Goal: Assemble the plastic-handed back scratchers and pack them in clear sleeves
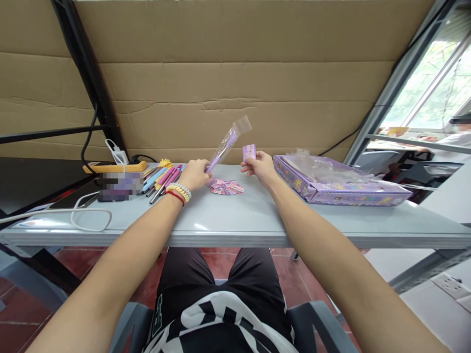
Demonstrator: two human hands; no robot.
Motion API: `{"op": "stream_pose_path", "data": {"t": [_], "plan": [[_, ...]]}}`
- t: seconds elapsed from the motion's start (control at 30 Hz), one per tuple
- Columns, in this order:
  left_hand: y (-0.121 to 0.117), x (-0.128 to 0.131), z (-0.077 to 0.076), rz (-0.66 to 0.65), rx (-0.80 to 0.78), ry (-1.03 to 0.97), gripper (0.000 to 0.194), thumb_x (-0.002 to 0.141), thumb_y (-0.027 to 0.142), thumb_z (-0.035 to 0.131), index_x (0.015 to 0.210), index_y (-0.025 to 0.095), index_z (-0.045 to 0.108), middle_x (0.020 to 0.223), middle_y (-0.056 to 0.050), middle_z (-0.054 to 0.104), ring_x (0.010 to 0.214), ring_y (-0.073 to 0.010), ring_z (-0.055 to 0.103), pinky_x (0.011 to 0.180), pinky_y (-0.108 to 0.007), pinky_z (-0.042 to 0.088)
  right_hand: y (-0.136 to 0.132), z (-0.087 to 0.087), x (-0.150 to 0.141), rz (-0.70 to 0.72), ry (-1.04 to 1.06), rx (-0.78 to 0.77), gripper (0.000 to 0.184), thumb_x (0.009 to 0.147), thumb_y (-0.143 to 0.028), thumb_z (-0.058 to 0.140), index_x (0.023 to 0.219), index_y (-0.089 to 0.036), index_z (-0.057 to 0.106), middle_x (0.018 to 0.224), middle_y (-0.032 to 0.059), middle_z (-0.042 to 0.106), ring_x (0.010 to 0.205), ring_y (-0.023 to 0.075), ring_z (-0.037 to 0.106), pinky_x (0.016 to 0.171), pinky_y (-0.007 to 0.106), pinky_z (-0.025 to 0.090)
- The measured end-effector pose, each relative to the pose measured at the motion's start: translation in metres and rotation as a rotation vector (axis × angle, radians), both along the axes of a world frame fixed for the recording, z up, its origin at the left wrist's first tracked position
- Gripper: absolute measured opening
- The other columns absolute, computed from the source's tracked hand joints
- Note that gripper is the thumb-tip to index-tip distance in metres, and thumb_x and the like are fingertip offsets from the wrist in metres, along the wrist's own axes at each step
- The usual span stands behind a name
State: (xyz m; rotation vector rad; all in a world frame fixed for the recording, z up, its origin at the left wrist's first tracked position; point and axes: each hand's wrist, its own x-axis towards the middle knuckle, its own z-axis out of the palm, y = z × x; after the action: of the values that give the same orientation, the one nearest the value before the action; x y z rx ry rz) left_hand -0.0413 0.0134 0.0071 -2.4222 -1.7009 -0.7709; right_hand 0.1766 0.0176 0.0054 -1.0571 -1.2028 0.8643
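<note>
My left hand (196, 175) is closed round the lower end of a purple pen (222, 150), which slants up to the right inside a clear plastic sleeve (242, 126). Between the thumb and fingers of my right hand (260, 165) is a small pink-purple printed card (249, 151), held upright. A loose pile of similar pink and purple cards (225, 187) lies on the table between and just below my hands. To the right of my right hand rests a flat purple box (353, 192) with crumpled clear plastic (316, 166) on top.
Several coloured pens (162, 179) lie left of my left hand. A yellow-edged case (134, 166), a white charger (118, 155) and a white cable (91, 210) are farther left. Cardboard (235, 83) walls the table's back. Another person is partly visible at far right.
</note>
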Motion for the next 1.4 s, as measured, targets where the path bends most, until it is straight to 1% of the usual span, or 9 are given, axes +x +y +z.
{"op": "stream_pose_path", "data": {"t": [0.1, 0.2, 0.37, 0.53, 0.77, 0.93, 1.03, 1.17, 1.4], "plan": [[-0.001, 0.000, 0.000, -0.039, -0.012, 0.025, 0.035, 0.077, 0.025, 0.062, 0.110, 0.019, 0.071, 0.098, -0.006, 0.074, 0.090, -0.0227, 0.065, 0.079, -0.030, 0.048, 0.004, 0.000, 0.005, -0.064, 0.027, -0.058, 0.016, 0.075, -0.011, 0.053, 0.087, -0.019, 0.046, 0.068, -0.0006, 0.066, 0.051, 0.0134, 0.063, 0.043, 0.023, 0.048], [-0.003, 0.000, 0.000, -0.080, -0.017, 0.065, 0.032, 0.077, 0.023, 0.061, 0.107, 0.020, 0.072, 0.093, -0.006, 0.074, 0.087, -0.0222, 0.065, 0.076, -0.030, 0.047, 0.010, -0.003, 0.008, -0.133, -0.055, -0.078, 0.009, 0.078, -0.020, 0.053, 0.087, -0.018, 0.053, 0.073, 0.0001, 0.065, 0.048, 0.0118, 0.059, 0.042, 0.022, 0.042], [-0.004, 0.000, 0.000, -0.089, -0.024, 0.097, 0.030, 0.078, 0.023, 0.059, 0.104, 0.020, 0.072, 0.092, -0.006, 0.073, 0.084, -0.0221, 0.065, 0.074, -0.030, 0.047, 0.012, -0.006, 0.011, -0.362, -0.406, 0.015, 0.017, 0.078, -0.029, 0.052, 0.066, -0.016, 0.056, 0.063, 0.0018, 0.060, 0.056, 0.0131, 0.051, 0.054, 0.025, 0.038], [-0.003, 0.000, -0.001, -0.083, -0.022, 0.118, 0.031, 0.078, 0.023, 0.059, 0.106, 0.020, 0.072, 0.094, -0.007, 0.073, 0.085, -0.0232, 0.066, 0.075, -0.031, 0.047, 0.007, -0.008, 0.013, -0.471, -0.698, 0.130, 0.015, 0.073, -0.018, 0.047, 0.071, -0.017, 0.062, 0.070, 0.0041, 0.066, 0.068, 0.0172, 0.055, 0.065, 0.028, 0.038], [-0.006, 0.002, 0.000, -0.102, -0.035, 0.163, 0.029, 0.080, 0.026, 0.058, 0.104, 0.020, 0.072, 0.095, -0.007, 0.074, 0.089, -0.0229, 0.065, 0.077, -0.030, 0.048, 0.009, -0.012, 0.013, -0.410, -0.709, -0.010, 0.026, 0.076, -0.020, 0.041, 0.063, -0.018, 0.063, 0.071, 0.0093, 0.069, 0.077, 0.0229, 0.062, 0.071, 0.031, 0.043], [-0.008, 0.002, 0.001, -0.123, -0.047, 0.172, 0.026, 0.080, 0.027, 0.057, 0.099, 0.020, 0.073, 0.095, -0.008, 0.074, 0.088, -0.0229, 0.065, 0.076, -0.031, 0.048, 0.008, -0.011, 0.011, -0.345, -0.646, -0.061, 0.041, 0.086, -0.032, 0.037, 0.055, -0.019, 0.060, 0.061, 0.0094, 0.066, 0.069, 0.0234, 0.062, 0.072, 0.033, 0.045], [-0.008, 0.002, 0.001, -0.132, -0.046, 0.163, 0.025, 0.080, 0.027, 0.058, 0.099, 0.020, 0.073, 0.094, -0.008, 0.073, 0.087, -0.0227, 0.065, 0.076, -0.030, 0.048, 0.011, -0.012, 0.012, -0.405, -0.689, 0.002, 0.045, 0.090, -0.036, 0.035, 0.056, -0.019, 0.059, 0.063, 0.0109, 0.066, 0.071, 0.0239, 0.061, 0.071, 0.033, 0.044], [-0.010, 0.002, 0.002, -0.103, -0.050, 0.143, 0.027, 0.080, 0.026, 0.059, 0.102, 0.020, 0.073, 0.095, -0.007, 0.074, 0.087, -0.0221, 0.065, 0.077, -0.029, 0.048, 0.011, -0.012, 0.014, -0.514, -0.772, 0.058, 0.038, 0.090, -0.032, 0.040, 0.061, -0.018, 0.059, 0.071, 0.0135, 0.068, 0.074, 0.0238, 0.061, 0.072, 0.032, 0.043], [-0.007, 0.001, 0.000, -0.136, -0.028, 0.170, 0.024, 0.080, 0.026, 0.057, 0.098, 0.021, 0.073, 0.096, -0.007, 0.074, 0.087, -0.0223, 0.066, 0.077, -0.030, 0.048, 0.004, -0.009, 0.015, -0.657, -0.827, 0.020, 0.022, 0.088, -0.030, 0.047, 0.093, -0.018, 0.065, 0.091, 0.0159, 0.070, 0.088, 0.0275, 0.064, 0.080, 0.036, 0.044]]}}
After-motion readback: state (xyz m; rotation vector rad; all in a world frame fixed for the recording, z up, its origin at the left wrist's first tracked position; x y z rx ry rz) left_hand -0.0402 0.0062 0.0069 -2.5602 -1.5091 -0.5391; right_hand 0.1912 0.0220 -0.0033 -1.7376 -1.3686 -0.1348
